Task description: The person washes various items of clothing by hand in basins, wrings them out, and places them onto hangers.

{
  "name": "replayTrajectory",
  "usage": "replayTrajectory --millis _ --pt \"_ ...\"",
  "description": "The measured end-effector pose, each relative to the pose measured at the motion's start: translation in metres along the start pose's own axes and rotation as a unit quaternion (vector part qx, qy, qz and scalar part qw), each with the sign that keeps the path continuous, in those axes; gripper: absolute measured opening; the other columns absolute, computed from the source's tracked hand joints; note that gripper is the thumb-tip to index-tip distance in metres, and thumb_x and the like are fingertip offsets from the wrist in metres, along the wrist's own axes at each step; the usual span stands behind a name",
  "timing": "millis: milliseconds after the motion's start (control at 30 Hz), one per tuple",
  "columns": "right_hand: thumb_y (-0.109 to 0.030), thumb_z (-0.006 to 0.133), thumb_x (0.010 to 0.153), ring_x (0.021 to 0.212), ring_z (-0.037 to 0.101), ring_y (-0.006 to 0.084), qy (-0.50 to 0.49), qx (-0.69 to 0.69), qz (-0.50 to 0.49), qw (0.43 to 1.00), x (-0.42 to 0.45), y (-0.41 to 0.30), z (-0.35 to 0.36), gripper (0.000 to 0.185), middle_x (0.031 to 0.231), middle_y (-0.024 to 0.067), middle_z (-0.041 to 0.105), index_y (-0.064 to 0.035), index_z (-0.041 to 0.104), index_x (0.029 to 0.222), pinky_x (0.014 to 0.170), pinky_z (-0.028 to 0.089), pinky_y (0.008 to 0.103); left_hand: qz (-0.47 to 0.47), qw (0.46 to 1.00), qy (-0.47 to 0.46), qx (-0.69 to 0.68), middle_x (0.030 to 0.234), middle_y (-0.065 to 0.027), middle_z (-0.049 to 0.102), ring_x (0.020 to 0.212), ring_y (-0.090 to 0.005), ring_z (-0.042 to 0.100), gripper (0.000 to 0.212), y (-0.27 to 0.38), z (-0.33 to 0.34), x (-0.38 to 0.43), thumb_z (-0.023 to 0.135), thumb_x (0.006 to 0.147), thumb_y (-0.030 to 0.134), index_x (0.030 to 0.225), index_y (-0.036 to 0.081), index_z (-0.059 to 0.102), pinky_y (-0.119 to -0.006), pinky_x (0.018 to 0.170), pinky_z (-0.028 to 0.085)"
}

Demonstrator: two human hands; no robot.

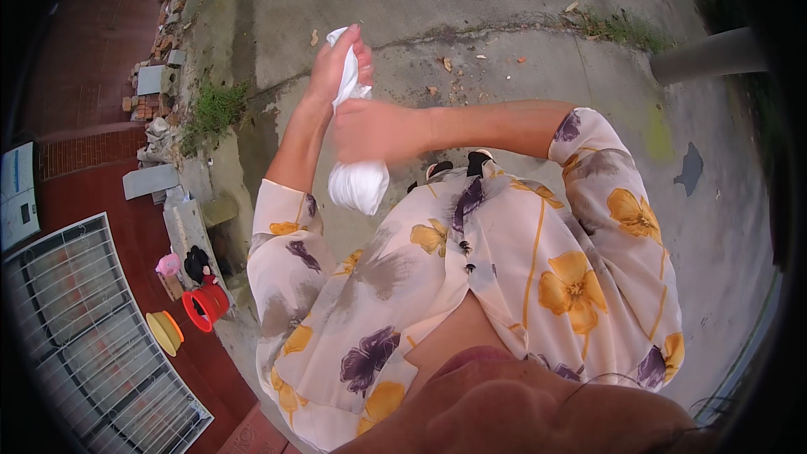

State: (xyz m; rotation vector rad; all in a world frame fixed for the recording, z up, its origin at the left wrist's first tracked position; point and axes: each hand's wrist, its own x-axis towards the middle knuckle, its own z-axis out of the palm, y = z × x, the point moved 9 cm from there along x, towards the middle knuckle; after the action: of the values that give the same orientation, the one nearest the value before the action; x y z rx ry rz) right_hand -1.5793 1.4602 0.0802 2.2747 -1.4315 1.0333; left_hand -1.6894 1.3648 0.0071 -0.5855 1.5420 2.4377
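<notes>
A white cloth is bunched and stretched between my two hands in front of my torso. My left hand is closed around its upper, narrow part, with a bit of cloth sticking out above the fist. Just below, nearly touching, my right hand grips the cloth too and looks blurred. A rounded, folded bundle of the cloth shows beneath the right fist. What lies inside the bundle cannot be seen.
Left stand a red bucket, a yellow basin, a pink container, a concrete slab and stacked bricks. A grey post rises at right. Weeds grow beside the concrete ground.
</notes>
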Motion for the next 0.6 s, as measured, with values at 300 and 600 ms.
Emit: replayTrajectory --millis 300,600 --pt "-0.018 0.066 0.073 0.094 0.060 0.0211 -0.080 -0.017 0.008 0.997 -0.042 0.025 0.068 0.008 0.083 0.0009 0.060 -0.0146 0.064 0.079 0.092 0.043 0.0373 0.098 0.832 0.117 0.534 0.063 -0.0137 0.061 0.055 -0.0237 0.061 0.048 -0.049 -0.053 0.067 0.058 0.097 0.039 0.074 -0.003 0.061 -0.042 0.052 0.047" --pt "-0.016 0.067 0.072 0.097 0.060 0.0225 -0.136 0.001 0.048 0.990 -0.096 0.056 0.100 0.011 0.086 0.0014 0.062 -0.0131 0.065 0.083 0.095 0.043 0.0379 0.094 0.784 0.133 0.599 0.084 -0.0325 0.067 0.084 -0.0466 0.068 0.052 -0.070 -0.017 0.090 0.057 0.095 0.043 0.086 -0.007 0.068 -0.051 0.077 0.050"
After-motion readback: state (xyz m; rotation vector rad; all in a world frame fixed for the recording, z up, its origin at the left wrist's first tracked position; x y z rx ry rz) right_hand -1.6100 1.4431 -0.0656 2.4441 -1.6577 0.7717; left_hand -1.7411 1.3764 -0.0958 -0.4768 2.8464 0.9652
